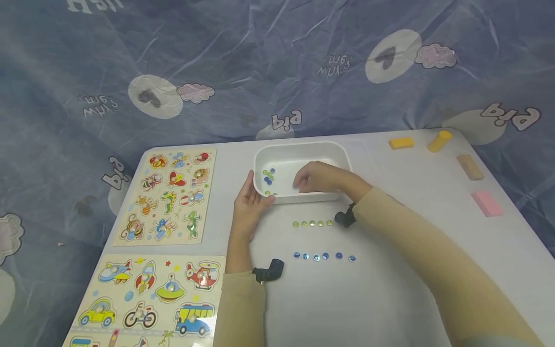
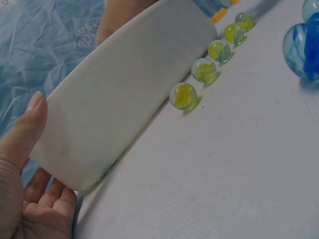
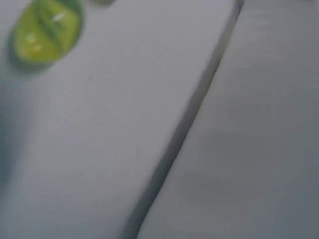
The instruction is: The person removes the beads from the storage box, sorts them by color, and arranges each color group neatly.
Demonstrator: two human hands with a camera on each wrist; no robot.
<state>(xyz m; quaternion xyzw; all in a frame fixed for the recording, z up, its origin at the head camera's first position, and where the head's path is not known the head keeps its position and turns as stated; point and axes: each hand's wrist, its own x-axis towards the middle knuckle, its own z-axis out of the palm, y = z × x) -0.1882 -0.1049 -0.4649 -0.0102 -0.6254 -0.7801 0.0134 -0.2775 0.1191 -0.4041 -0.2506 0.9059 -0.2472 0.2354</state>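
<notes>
A white plastic tray [image 1: 299,198] stands toward the back of the table. My left hand [image 1: 248,212] grips its near left corner, the thumb against the outer wall and the fingers around the end. Inside the tray, my right hand [image 1: 318,176] reaches down with curled fingers; the tray's front wall hides the fingertips, and I cannot tell whether they hold anything. Several blue marbles [image 1: 269,182] and yellow-green ones lie at the tray's left end. In front of it runs a row of yellow-green marbles [image 1: 312,223], with a row of blue marbles [image 1: 325,256] nearer me.
Two wooden knob puzzle boards lie on the left, one with insects [image 1: 184,205] and one with vehicles [image 1: 169,308]. At the right are a yellow block [image 1: 401,143], a yellow cylinder [image 1: 440,141], a brown block [image 1: 470,167] and a pink block [image 1: 487,203]. A printed cloth hangs behind the table.
</notes>
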